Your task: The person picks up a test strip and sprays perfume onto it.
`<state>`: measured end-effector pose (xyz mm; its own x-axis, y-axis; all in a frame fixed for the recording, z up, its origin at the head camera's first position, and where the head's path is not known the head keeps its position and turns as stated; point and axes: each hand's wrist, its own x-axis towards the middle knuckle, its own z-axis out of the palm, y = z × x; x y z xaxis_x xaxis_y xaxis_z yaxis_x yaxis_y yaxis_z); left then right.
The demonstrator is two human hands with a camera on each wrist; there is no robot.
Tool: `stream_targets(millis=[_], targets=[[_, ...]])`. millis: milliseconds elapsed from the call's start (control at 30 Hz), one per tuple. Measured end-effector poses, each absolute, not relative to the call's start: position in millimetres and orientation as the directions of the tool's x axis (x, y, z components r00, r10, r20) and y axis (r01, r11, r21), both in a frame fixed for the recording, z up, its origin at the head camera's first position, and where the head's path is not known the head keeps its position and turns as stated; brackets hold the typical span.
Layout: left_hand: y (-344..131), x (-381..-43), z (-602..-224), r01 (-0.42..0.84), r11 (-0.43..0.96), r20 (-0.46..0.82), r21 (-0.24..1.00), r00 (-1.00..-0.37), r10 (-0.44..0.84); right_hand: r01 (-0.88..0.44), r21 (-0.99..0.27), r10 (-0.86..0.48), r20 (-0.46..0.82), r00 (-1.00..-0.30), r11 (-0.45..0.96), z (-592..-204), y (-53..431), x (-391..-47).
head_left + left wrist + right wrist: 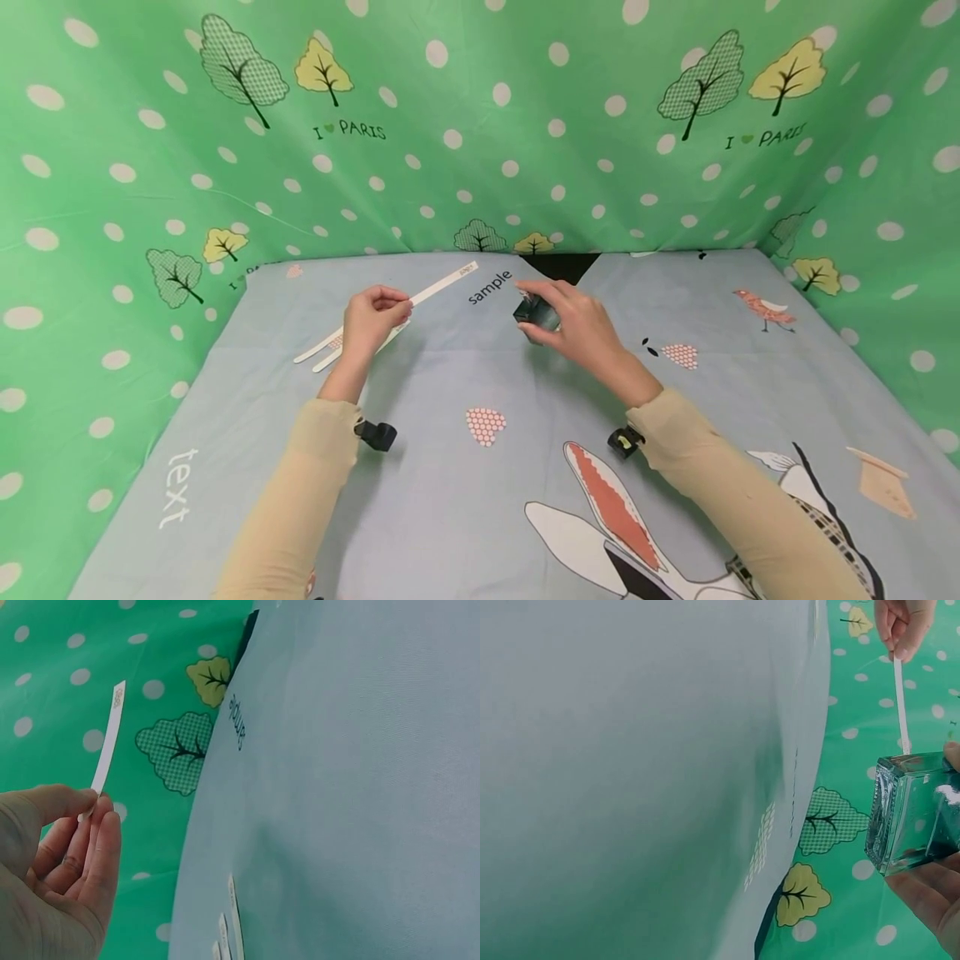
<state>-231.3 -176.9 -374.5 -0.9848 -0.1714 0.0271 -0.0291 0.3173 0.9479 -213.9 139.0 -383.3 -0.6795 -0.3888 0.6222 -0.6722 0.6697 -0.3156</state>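
Between thumb and fingertips, my left hand (371,323) pinches a narrow white paper test strip (447,284), which points up and right with small print at its far end. My right hand (585,327) grips a square, thick glass perfume bottle (536,313) with greenish-dark tint, thumb on one side and fingers on the other. In the right wrist view the glass bottle (911,814) looks transparent, and the strip (901,705) reaches toward it from the left hand (905,624); whether they touch I cannot tell. Both hands are raised above the table.
Several more white strips (320,345) lie on the table below the left hand; their printed tips (235,911) show in the left wrist view. A grey-blue printed cloth (442,483) covers the table. Green dotted curtains (480,125) stand behind and at both sides.
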Motion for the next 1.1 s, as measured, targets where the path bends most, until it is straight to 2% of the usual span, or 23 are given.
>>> stream_targets(millis=[1100], targets=[[-178,-239,-376,-0.059,0.361,0.019,0.931,-0.978,-0.207,-0.662,-0.322,-0.372,0.626,-0.686,0.677,-390,153,-214]])
